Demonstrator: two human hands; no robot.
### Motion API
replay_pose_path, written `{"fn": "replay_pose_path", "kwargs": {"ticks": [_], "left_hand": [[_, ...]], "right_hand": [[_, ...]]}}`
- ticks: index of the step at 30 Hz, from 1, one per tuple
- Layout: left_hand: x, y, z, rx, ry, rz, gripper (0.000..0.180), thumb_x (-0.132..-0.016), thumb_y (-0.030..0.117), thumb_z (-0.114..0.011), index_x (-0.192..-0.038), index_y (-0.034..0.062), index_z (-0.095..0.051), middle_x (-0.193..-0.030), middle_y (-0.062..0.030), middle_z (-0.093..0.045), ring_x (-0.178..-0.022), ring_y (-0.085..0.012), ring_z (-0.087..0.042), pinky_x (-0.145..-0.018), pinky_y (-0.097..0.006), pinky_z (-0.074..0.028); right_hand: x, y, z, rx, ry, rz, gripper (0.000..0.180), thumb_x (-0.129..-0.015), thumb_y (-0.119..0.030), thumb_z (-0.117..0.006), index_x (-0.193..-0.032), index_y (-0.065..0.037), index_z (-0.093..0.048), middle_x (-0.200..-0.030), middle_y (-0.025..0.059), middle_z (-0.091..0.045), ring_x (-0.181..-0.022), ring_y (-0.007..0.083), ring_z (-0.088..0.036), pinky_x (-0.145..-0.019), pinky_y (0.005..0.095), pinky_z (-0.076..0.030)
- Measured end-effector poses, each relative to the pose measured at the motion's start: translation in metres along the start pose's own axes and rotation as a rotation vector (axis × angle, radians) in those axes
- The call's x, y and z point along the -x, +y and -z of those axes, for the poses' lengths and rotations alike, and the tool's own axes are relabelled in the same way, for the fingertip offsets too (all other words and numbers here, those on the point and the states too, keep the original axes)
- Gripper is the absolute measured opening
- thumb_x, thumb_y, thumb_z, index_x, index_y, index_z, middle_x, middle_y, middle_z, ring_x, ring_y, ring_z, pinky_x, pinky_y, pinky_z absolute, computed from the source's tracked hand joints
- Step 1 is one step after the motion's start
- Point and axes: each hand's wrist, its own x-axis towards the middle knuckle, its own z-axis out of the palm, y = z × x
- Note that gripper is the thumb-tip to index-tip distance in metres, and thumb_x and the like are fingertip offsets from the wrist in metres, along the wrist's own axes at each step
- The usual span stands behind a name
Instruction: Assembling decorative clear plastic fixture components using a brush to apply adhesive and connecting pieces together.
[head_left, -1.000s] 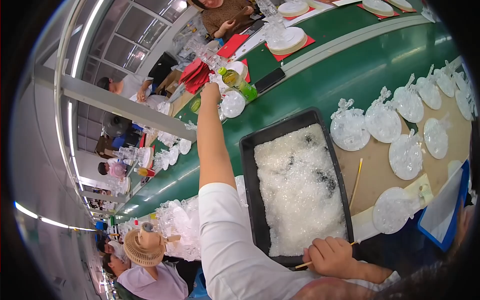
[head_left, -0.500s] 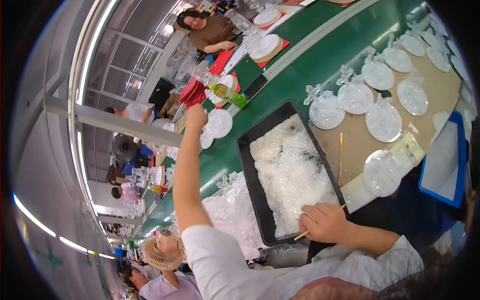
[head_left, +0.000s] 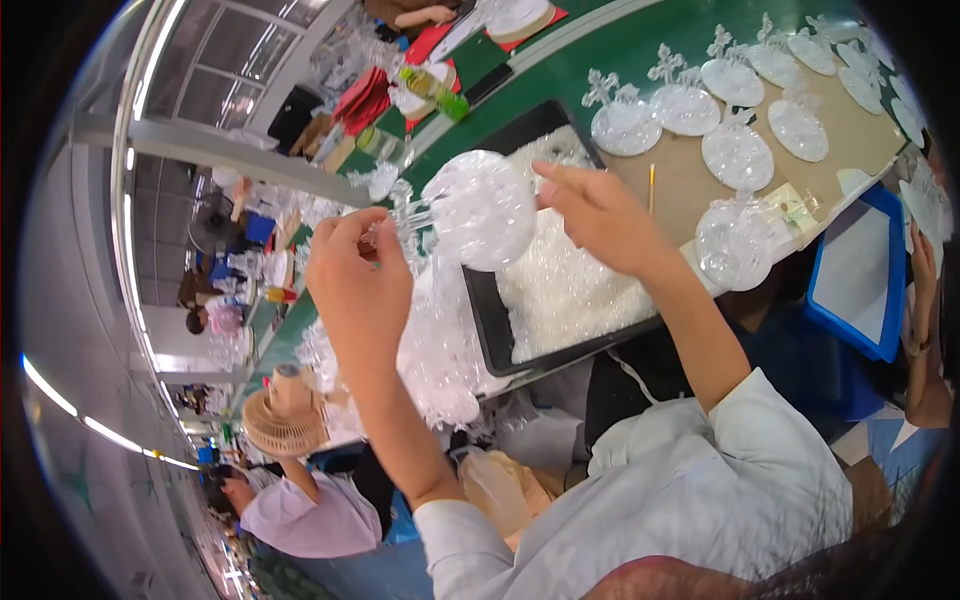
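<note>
A clear plastic ornament with a round, glittery white disc (head_left: 482, 212) is held up over the left end of the black tray. My left hand (head_left: 360, 255) pinches the narrow figured end, so the disc points to the right. The fingers of my right hand (head_left: 597, 212) reach out at the disc's right rim, index finger apart from the others. Whether they touch the rim I cannot tell, and no stick shows in that hand. Below both hands, the black tray (head_left: 488, 325) contains a bed of white glittery grains.
Several finished-looking discs (head_left: 738, 155) lie on a brown board at the right, beside a thin wooden stick (head_left: 652, 188). Clear plastic pieces (head_left: 425, 345) heap left of the tray. A blue bin (head_left: 880, 270) stands far right. A green-labelled bottle (head_left: 435, 92) is farther back.
My left hand has come back from the far side of the bench with an ornament in it. My right hand has risen from the tray's near edge; its stick no longer shows.
</note>
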Motion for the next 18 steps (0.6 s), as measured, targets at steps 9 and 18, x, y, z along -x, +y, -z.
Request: {"fn": "replay_pose_path", "kwargs": {"ticks": [9,18], "left_hand": [[0.054,0.003,-0.04,0.647,0.26,0.303,0.025,-0.084,0.009,-0.072,-0.105,-0.0041,-0.066,-0.093,-0.0025,-0.061,-0.08,-0.0093,-0.053,-0.071,-0.022,-0.044],[0.058,-0.007,-0.083,0.902,0.206,0.101,0.047,-0.094,0.016,-0.057,-0.133,-0.0001,-0.036,-0.126,-0.0207,-0.057,-0.094,-0.0169,-0.056,-0.088,-0.029,-0.044]], "right_hand": [[0.024,-0.007,0.005,-0.558,-0.097,-0.345,0.045,-0.092,-0.023,-0.048,-0.125,0.005,-0.058,-0.063,-0.002,-0.054,-0.049,0.0037,-0.04,-0.044,0.0202,-0.027],[0.03,0.004,-0.004,-0.666,-0.13,-0.367,0.045,-0.092,-0.022,-0.045,-0.125,0.006,-0.058,-0.069,0.0016,-0.06,-0.047,0.004,-0.039,-0.042,0.0199,-0.025]]}}
